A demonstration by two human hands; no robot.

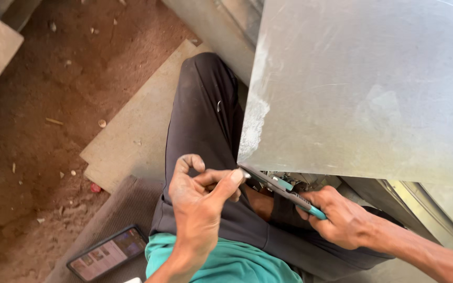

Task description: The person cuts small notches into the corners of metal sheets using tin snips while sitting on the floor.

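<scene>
Teal shirt point(221, 264) is filling the bottom edge, closest to my view, with dark trousers point(205, 120) stretching away above it. I am pinching the lower corner of the metal sheet point(363, 89) with my left hand point(197, 207) — thumb and forefinger closing on the edge, the other fingers curling loosely. My right hand point(342, 217) is clenching around the handles of the snips point(284, 191), whose blades are meeting the sheet's bottom edge just beside that corner. I cannot tell how far the blades are biting in. A phone point(108, 252) is lying screen-up on the mat point(116, 209) to my left — well apart from both hands. A board point(137, 131) is lying on the dirt floor point(32, 147) beyond it.
</scene>
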